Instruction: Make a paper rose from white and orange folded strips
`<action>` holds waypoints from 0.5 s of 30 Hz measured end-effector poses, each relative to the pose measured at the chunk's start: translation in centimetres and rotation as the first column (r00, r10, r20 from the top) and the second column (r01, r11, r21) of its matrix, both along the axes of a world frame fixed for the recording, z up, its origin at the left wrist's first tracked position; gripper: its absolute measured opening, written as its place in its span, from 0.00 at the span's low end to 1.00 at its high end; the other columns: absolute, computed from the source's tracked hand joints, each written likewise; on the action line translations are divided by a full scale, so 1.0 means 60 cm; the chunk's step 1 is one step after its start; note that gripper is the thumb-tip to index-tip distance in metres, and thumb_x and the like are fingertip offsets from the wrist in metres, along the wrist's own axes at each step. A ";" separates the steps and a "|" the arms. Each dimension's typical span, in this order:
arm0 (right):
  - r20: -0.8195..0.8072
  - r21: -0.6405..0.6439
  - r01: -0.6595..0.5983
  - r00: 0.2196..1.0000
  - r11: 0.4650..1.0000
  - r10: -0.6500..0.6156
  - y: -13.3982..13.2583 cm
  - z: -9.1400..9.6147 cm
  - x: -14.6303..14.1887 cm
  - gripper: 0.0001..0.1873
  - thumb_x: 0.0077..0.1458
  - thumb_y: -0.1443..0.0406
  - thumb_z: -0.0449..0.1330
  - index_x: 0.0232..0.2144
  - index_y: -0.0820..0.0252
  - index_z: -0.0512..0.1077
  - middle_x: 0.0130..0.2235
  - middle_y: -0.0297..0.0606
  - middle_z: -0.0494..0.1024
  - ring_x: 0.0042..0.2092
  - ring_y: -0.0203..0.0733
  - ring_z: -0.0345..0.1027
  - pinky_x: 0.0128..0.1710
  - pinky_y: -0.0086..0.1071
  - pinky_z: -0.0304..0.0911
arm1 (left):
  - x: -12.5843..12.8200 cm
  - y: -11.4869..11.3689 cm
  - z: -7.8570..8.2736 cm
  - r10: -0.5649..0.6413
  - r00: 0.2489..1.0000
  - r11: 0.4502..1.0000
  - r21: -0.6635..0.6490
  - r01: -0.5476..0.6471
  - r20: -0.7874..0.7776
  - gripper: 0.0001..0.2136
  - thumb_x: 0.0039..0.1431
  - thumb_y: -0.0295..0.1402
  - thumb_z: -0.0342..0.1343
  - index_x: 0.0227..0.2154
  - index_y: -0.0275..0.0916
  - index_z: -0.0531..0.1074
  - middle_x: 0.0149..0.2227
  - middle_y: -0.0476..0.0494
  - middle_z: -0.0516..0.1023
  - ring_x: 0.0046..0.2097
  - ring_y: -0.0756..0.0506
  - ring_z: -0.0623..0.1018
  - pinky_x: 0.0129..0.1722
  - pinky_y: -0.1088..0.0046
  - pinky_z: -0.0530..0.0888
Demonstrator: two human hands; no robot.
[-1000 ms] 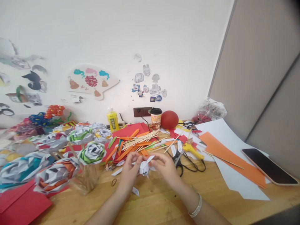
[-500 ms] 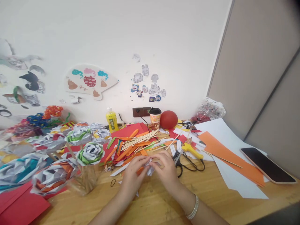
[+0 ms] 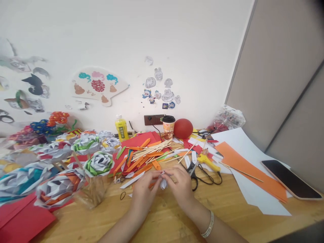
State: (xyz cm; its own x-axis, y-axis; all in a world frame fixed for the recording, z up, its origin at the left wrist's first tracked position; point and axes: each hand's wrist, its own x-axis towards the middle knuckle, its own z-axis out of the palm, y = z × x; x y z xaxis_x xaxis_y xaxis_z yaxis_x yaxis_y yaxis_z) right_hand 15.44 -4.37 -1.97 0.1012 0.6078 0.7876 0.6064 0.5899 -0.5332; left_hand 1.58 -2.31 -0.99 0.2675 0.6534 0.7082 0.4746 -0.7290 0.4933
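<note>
Between my two hands is a small piece of folded white paper (image 3: pixel 163 184), held just above the wooden table (image 3: pixel 164 216). My left hand (image 3: pixel 145 187) pinches it from the left, and my right hand (image 3: pixel 179 182) grips it from the right, fingertips nearly meeting. The fingers cover most of the paper's upper part. A bit of orange paper shows behind my left fingers. Black-handled scissors (image 3: pixel 193 175) lie right beside my right hand. Just beyond both hands is a heap of folded orange paper strips (image 3: pixel 138 163) and thin wooden sticks (image 3: pixel 152 150).
Several paper flowers (image 3: pixel 98 164) fill the left side, some on sticks in a clear cup (image 3: pixel 92 195). Rightward lie a yellow glue gun (image 3: pixel 208 162), orange paper (image 3: pixel 249 170), white sheets (image 3: pixel 255 199) and a phone (image 3: pixel 291 179). A drink bottle (image 3: pixel 122 128), paper cup (image 3: pixel 168 128) and red balloon (image 3: pixel 183 128) stand behind.
The view has shifted slightly. Both hands stay together at the same spot, and the white paper between them has turned a little, showing more pointed folds below the fingers.
</note>
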 end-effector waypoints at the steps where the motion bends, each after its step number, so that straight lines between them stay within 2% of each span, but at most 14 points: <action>1: 0.008 -0.003 0.003 1.000 1.000 -0.003 0.000 0.001 0.000 0.02 0.52 0.66 0.57 0.29 0.58 0.70 0.30 0.36 0.74 0.35 0.39 0.65 0.34 0.33 0.62 | 0.000 -0.001 0.004 -0.003 1.000 0.999 -0.038 0.003 -0.002 0.04 0.52 0.31 0.51 0.28 0.40 0.71 0.31 0.46 0.78 0.33 0.47 0.77 0.34 0.72 0.73; 4: 0.063 -0.027 0.022 0.998 0.999 -0.020 0.001 0.008 0.004 0.03 0.51 0.64 0.58 0.27 0.58 0.70 0.29 0.36 0.73 0.35 0.40 0.64 0.34 0.34 0.60 | -0.005 0.002 0.020 -0.042 0.998 0.988 -0.149 0.036 -0.037 0.04 0.51 0.32 0.52 0.25 0.39 0.69 0.28 0.47 0.76 0.31 0.48 0.75 0.32 0.73 0.72; 6: 0.102 -0.056 0.014 0.995 0.998 -0.008 0.001 0.016 0.006 0.04 0.50 0.64 0.58 0.26 0.58 0.69 0.28 0.35 0.72 0.34 0.40 0.63 0.34 0.33 0.59 | -0.009 0.008 0.028 -0.110 0.992 0.967 -0.237 0.093 -0.061 0.03 0.49 0.31 0.52 0.24 0.39 0.69 0.26 0.48 0.74 0.30 0.48 0.74 0.31 0.74 0.70; 8: 0.096 -0.116 -0.011 0.995 0.993 0.023 0.001 0.022 0.008 0.04 0.48 0.65 0.59 0.24 0.58 0.69 0.27 0.34 0.72 0.33 0.40 0.63 0.33 0.32 0.58 | -0.014 0.016 0.031 -0.185 0.982 0.922 -0.350 0.164 -0.028 0.03 0.48 0.31 0.53 0.24 0.39 0.69 0.26 0.49 0.73 0.31 0.48 0.73 0.32 0.74 0.69; 10: 0.019 -0.235 -0.047 0.998 0.971 0.053 0.002 0.025 0.011 0.04 0.46 0.66 0.60 0.23 0.59 0.69 0.26 0.33 0.71 0.33 0.39 0.64 0.33 0.30 0.58 | -0.016 0.024 0.029 -0.255 0.964 0.833 -0.488 0.260 0.078 0.04 0.47 0.33 0.54 0.25 0.38 0.68 0.26 0.49 0.72 0.31 0.49 0.72 0.32 0.74 0.68; 12: -0.127 -0.409 -0.151 0.986 0.900 0.108 0.006 0.024 0.014 0.04 0.44 0.68 0.60 0.22 0.60 0.68 0.25 0.32 0.71 0.31 0.37 0.64 0.31 0.29 0.59 | -0.015 0.029 0.023 -0.302 0.930 0.690 -0.626 0.364 0.209 0.08 0.45 0.35 0.56 0.25 0.36 0.67 0.24 0.50 0.70 0.28 0.49 0.71 0.29 0.75 0.68; 14: -0.289 -0.562 -0.333 0.937 0.757 0.197 0.012 0.018 0.018 0.03 0.43 0.69 0.59 0.22 0.62 0.67 0.24 0.30 0.70 0.26 0.34 0.64 0.27 0.26 0.58 | -0.014 0.032 0.016 -0.316 0.905 0.545 -0.727 0.418 0.284 0.11 0.41 0.37 0.59 0.24 0.35 0.66 0.23 0.50 0.71 0.26 0.50 0.70 0.27 0.75 0.67; 15: -0.353 -0.607 -0.417 0.904 0.677 0.240 0.015 0.014 0.021 0.02 0.43 0.69 0.59 0.23 0.62 0.67 0.23 0.30 0.69 0.24 0.32 0.63 0.25 0.25 0.57 | -0.013 0.032 0.013 -0.319 0.902 0.493 -0.762 0.420 0.292 0.12 0.40 0.38 0.59 0.24 0.35 0.66 0.22 0.50 0.71 0.25 0.51 0.70 0.26 0.76 0.66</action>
